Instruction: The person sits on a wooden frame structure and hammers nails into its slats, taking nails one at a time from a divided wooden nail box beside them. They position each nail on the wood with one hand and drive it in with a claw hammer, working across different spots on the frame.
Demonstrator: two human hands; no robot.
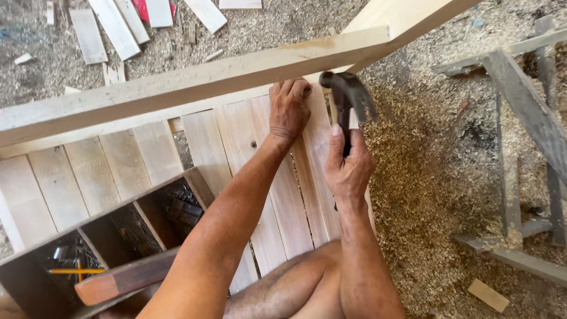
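Note:
My right hand [349, 168] grips the handle of a dark claw hammer [348, 94], whose head is raised just under a pale wooden rail [195, 80]. My left hand [289, 109] is pressed against the underside of that rail, fingers curled where rail meets slats; whether it pinches a nail is hidden. Below lie pale wooden slats [236, 142] set side by side, forming a panel.
A dark wooden toolbox [112, 236] with compartments sits lower left, holding nails and a yellow pencil [77, 271]. Sawdust covers the ground [425, 177]. Grey weathered sawhorse timbers [525, 112] stand at right. Offcut boards [118, 23] lie at top left. My knee shows at bottom.

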